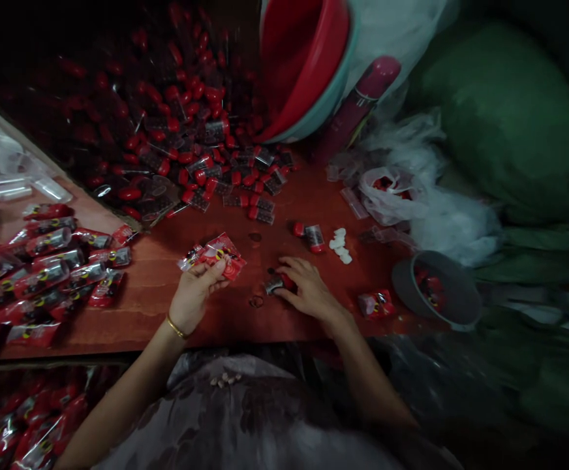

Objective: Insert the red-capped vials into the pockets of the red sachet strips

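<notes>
My left hand [194, 294] pinches a few flat red printed plastic wrappers [226, 253] between thumb and fingers, above the red-brown table. To its right, my right hand [311, 287] curls over a small red-capped clear bottle [273, 284] lying on the table; its fingers partly cover it. Just beyond that hand lie another red-capped bottle [314, 238] and a little cluster of white pieces [340, 246]. A red wrapped item [376, 304] rests to the right.
A large heap of red-capped bottles [211, 130] fills the back left. Wrapped bottles [44, 267] are piled at left. A red basin [304, 72], a pink spray can [357, 104], plastic bags [445, 209] and a grey tub [402, 281] stand around the back and right.
</notes>
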A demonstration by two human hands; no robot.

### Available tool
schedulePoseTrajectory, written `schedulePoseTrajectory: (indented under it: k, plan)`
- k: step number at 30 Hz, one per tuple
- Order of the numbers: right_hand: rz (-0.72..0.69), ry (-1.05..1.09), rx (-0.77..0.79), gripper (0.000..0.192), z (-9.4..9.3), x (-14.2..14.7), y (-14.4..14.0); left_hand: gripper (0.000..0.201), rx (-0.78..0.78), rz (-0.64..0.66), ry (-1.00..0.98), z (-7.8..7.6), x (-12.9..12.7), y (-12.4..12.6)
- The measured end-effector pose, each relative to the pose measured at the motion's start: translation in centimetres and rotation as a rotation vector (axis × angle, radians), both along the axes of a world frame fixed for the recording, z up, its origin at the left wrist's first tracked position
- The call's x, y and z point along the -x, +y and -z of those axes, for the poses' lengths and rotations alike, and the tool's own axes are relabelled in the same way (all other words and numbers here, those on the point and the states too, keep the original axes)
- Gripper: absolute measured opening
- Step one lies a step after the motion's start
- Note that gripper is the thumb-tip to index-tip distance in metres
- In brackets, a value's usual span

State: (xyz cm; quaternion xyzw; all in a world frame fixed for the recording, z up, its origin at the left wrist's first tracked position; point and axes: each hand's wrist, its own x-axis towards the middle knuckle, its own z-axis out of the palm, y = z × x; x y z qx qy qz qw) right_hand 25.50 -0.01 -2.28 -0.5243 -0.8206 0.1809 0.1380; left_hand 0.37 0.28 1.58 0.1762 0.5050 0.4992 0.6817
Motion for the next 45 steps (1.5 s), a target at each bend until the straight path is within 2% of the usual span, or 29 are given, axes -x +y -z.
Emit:
schedulePoseTrajectory:
  k: [2,4,6,8,10,13,16,22,29,33,37,40,45]
  plan:
    - [0.052,0.051,-0.002,0.028,0.6,-0.1,-0.6,0.033,0.040,0.056,-0.045,-0.1,-0.1,-0.1]
    - [0.215,0.157,-0.002,0.025,0.9,0.6,-1.6,0.033,0.059,0.090,-0.072,0.0,-0.2,-0.3]
    - [0.421,0.362,0.047,0.024,0.7,1.9,-2.6,0.034,0.070,0.109,-0.083,0.1,-0.4,-0.5]
    - [0.552,0.650,0.134,0.023,-0.1,3.6,-3.6,0.035,0.085,0.123,-0.085,0.2,-0.6,-0.6]
    - [0.577,0.891,0.186,0.022,-1.2,5.5,-4.4,0.035,0.101,0.125,-0.081,0.3,-0.9,-0.7]
    - [0.585,1.022,0.147,0.019,-2.4,7.8,-4.9,0.035,0.112,0.091,-0.065,0.5,-1.3,-0.8]
    - [0.605,1.040,0.087,0.017,-2.2,9.0,-4.9,0.035,0.098,0.044,-0.041,0.8,-1.7,-1.0]
    - [0.611,0.972,0.045,0.020,-1.2,9.5,-4.6,0.035,0.066,0.002,-0.035,1.3,-2.2,-1.2]
    - [0.573,1.040,0.278,0.020,-1.9,10.1,-4.5,0.030,-0.097,-0.095,0.097,1.6,-2.6,-1.3]
    - [0.558,1.049,0.309,0.020,-1.8,10.0,-4.1,0.030,-0.148,-0.105,0.176,1.7,-2.7,-1.5]
    - [0.509,0.997,0.350,0.021,-1.7,9.6,-3.7,0.030,-0.137,-0.129,0.169,1.8,-2.9,-1.5]
    - [0.485,1.014,0.382,0.022,-1.8,9.5,-3.4,0.030,-0.121,-0.121,0.094,2.0,-3.1,-1.7]
    - [0.492,1.004,0.321,0.020,-1.9,9.9,-3.0,0.032,-0.105,-0.019,0.021,1.8,-3.5,-1.9]
